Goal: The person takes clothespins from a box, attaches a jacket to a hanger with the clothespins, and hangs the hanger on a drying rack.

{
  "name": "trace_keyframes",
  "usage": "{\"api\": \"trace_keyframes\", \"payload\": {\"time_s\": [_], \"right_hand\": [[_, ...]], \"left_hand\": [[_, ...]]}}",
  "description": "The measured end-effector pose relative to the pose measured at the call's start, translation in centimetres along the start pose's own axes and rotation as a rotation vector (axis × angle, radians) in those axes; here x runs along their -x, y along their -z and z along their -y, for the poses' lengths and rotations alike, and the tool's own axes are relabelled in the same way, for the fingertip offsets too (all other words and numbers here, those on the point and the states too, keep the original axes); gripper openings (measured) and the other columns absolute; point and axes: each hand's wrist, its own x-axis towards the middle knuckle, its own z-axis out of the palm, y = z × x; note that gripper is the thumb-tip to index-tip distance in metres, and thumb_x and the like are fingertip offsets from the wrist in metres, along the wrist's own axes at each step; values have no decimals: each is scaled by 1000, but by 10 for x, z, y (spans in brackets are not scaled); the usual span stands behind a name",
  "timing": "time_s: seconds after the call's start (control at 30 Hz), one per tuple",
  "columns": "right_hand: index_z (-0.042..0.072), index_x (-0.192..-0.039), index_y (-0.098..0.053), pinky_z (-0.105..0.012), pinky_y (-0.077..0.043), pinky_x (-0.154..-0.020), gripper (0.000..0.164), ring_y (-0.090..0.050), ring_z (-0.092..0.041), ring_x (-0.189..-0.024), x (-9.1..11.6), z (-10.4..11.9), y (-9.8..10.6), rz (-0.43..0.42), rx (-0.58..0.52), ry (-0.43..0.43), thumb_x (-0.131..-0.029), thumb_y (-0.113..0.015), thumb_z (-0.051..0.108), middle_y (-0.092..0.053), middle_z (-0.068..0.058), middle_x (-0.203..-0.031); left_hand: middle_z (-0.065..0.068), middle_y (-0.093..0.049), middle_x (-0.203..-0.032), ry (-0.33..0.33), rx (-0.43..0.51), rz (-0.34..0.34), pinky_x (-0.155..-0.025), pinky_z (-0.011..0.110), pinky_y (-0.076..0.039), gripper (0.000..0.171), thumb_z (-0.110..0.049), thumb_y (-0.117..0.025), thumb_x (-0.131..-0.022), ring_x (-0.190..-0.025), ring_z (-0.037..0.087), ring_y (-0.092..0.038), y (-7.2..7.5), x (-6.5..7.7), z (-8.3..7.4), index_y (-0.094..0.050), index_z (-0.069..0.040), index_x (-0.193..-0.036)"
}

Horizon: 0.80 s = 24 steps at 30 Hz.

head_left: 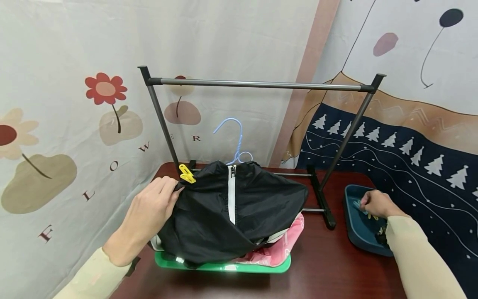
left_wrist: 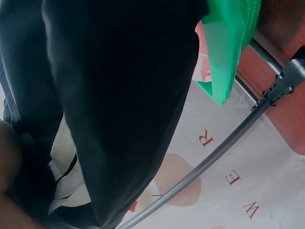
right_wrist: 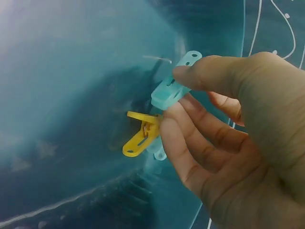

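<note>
A black jacket (head_left: 209,211) with a white-edged zipper is on a light-blue hanger (head_left: 239,141), its hook pointing up. At the jacket's left shoulder my left hand (head_left: 151,203) pinches the fabric, right beside a yellow clothespin (head_left: 187,174) clipped there. In the left wrist view the dark cloth (left_wrist: 124,95) fills most of the picture. My right hand (head_left: 379,203) reaches into a blue tray (head_left: 349,216). Between thumb and fingers it pinches a turquoise clothespin (right_wrist: 176,81). Another yellow clothespin (right_wrist: 143,133) sits by the fingertips, partly covering a light-blue one.
Under the jacket stands a green basket (head_left: 224,267) holding pink cloth (head_left: 295,232). A grey metal clothes rack (head_left: 257,84) rises behind it on the dark red table (head_left: 321,265). Printed curtains (head_left: 239,41) hang at the back and right.
</note>
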Motion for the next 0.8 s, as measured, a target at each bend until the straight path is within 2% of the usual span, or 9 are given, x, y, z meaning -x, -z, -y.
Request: {"api": "trace_keyframes", "payload": {"time_s": [0.07, 0.23, 0.47, 0.53, 0.6, 0.67, 0.7, 0.77, 0.8], "right_hand": [[6, -93, -72, -37, -52, -71, 11, -61, -20, -73, 1, 0, 0, -17, -7, -1, -97, -81, 10, -71, -7, -86], [4, -96, -71, -37, -52, -69, 14, -62, -21, -73, 5, 1, 3, -52, -38, -5, -99, -82, 11, -71, -6, -84], [1, -105, -69, -36, -53, -70, 21, -65, -20, -77, 13, 9, 9, -102, -58, -2, -100, -85, 14, -74, -10, -92], [-1, -108, -68, -34, -53, -70, 24, -66, -19, -79, 15, 12, 11, -131, -58, 6, -99, -85, 13, -76, -12, -95], [-3, -112, -66, -32, -54, -70, 28, -68, -18, -81, 18, 16, 14, -156, -62, 10, -99, -86, 13, -78, -15, -97], [-4, -117, -65, -30, -55, -71, 32, -71, -19, -83, 22, 20, 17, -171, -73, 7, -100, -86, 14, -80, -18, -100], [-4, -121, -65, -30, -55, -71, 35, -72, -20, -85, 23, 22, 18, -174, -79, 1, -100, -86, 14, -81, -18, -103], [-6, -129, -65, -30, -56, -74, 40, -74, -22, -89, 28, 27, 21, -181, -87, -7, -102, -84, 16, -82, -20, -107], [-7, -133, -64, -29, -56, -75, 42, -75, -23, -91, 30, 28, 22, -184, -93, -13, -104, -84, 18, -82, -20, -109]], "left_hand": [[13, -59, -93, 3, 1, 7, -69, 42, -51, 43, -29, -43, -127, -84, 27, -57, 0, 1, 0, -65, 4, -111], [14, -61, -95, 4, 6, 22, -69, 42, -53, 21, -15, -61, -121, -85, 27, -57, 0, 2, 0, -66, 4, -113], [14, -62, -95, 1, -2, 24, -68, 42, -53, 38, -27, -48, -126, -84, 26, -57, -2, 2, -1, -66, 4, -114], [14, -62, -95, 2, 1, 23, -68, 42, -54, 23, -16, -58, -123, -85, 27, -57, -2, 2, -1, -66, 4, -114], [14, -63, -95, 3, 2, 23, -69, 43, -54, 10, -4, -72, -113, -85, 27, -58, -2, 2, -1, -66, 4, -114], [14, -62, -95, 3, 6, 22, -69, 43, -55, 19, 2, -81, -103, -85, 27, -58, -2, 2, -1, -66, 4, -113], [14, -62, -95, 4, 8, 20, -69, 43, -55, 18, 2, -81, -103, -85, 27, -58, -2, 2, -1, -66, 4, -113], [14, -61, -94, 4, 9, 17, -69, 43, -55, 12, -6, -72, -114, -85, 27, -58, -3, 2, -2, -66, 4, -112], [14, -61, -94, 5, 9, 15, -69, 43, -54, 18, -12, -65, -120, -84, 26, -58, -3, 2, -2, -66, 4, -112]]}}
